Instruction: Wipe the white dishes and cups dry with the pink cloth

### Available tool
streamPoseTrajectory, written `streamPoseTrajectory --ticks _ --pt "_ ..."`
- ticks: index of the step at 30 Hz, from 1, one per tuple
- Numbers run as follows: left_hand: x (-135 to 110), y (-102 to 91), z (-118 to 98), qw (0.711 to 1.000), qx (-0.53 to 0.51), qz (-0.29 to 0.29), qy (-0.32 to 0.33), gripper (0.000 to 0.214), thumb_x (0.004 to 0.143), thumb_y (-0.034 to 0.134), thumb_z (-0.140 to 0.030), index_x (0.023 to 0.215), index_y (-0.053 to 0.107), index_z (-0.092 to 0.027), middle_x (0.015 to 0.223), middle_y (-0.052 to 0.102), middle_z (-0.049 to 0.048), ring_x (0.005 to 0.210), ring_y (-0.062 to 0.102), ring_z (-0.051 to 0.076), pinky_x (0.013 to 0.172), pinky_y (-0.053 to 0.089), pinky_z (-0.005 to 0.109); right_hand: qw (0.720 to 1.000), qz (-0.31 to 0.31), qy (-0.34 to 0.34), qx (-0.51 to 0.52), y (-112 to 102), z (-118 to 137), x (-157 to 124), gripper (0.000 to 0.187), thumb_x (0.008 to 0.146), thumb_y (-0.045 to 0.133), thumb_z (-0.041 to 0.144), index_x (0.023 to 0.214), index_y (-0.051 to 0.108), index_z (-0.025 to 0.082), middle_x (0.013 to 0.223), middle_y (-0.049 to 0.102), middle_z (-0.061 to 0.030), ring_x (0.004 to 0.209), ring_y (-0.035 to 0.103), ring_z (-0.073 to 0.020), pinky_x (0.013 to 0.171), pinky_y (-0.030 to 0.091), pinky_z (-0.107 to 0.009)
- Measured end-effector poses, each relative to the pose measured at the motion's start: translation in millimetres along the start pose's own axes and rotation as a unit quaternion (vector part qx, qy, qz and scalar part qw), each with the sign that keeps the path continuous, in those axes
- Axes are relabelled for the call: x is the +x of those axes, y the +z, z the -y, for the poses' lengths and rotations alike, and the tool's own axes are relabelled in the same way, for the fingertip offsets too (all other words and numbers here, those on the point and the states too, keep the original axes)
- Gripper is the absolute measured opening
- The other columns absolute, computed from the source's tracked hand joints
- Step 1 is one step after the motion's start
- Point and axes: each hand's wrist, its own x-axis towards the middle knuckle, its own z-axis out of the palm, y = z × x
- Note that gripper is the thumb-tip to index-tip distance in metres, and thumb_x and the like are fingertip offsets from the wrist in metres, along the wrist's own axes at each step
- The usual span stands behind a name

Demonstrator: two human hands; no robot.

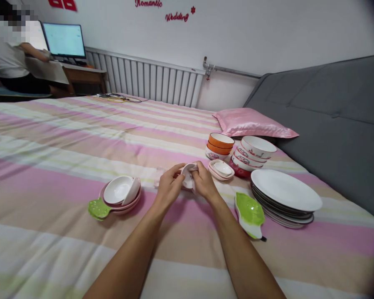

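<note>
In front of me, above the striped bedspread, my left hand [171, 182] is closed on the edge of a small white dish [186, 170]. My right hand [205, 182] pinches a pale cloth [193, 167] against the dish's other side. Pale pinkish fabric [158, 176] also shows left of my left hand; fingers hide much of the dish and cloth. Just beyond my right hand sit small stacked dishes [223, 169]. To the left, a white bowl [116, 189] and a white spoon-like piece [131, 192] rest in pink bowls with a green handle [99, 208].
A green leaf-shaped dish [249, 211] lies right of my forearm, beside stacked plates [285, 189]. Behind stand orange bowls [220, 143] and patterned white bowls [252, 155]. A pink pillow [254, 121] leans near the grey headboard [324, 104]. A person [8, 54] sits at a desk.
</note>
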Motion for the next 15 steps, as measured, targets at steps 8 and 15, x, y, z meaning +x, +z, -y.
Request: streamPoseTrajectory --ticks 8,15 --pt "-0.3 -5.1 -1.1 0.998 0.052 0.007 0.034 0.036 0.075 0.043 -0.016 0.1 0.069 -0.016 0.101 0.069 0.0068 0.098 0.059 0.021 0.089 0.043 0.032 0.995 0.073 -0.049 -0.049 -0.6 6.3 -6.6 0.016 0.082 0.034 0.017 0.088 0.047 0.024 0.077 0.059 0.0007 0.071 0.055 -0.0176 0.063 0.037 -0.025" --pt "1.2 2.3 5.8 0.999 0.039 -0.035 0.012 0.045 0.069 0.052 -0.016 0.114 0.059 -0.014 0.088 0.069 0.0067 0.075 0.062 0.018 0.068 0.048 0.028 1.0 -0.013 -0.005 -0.005 2.4 3.1 -0.6 0.013 0.08 0.035 0.021 0.084 0.048 0.022 0.077 0.059 -0.0002 0.071 0.054 -0.0167 0.065 0.038 -0.026"
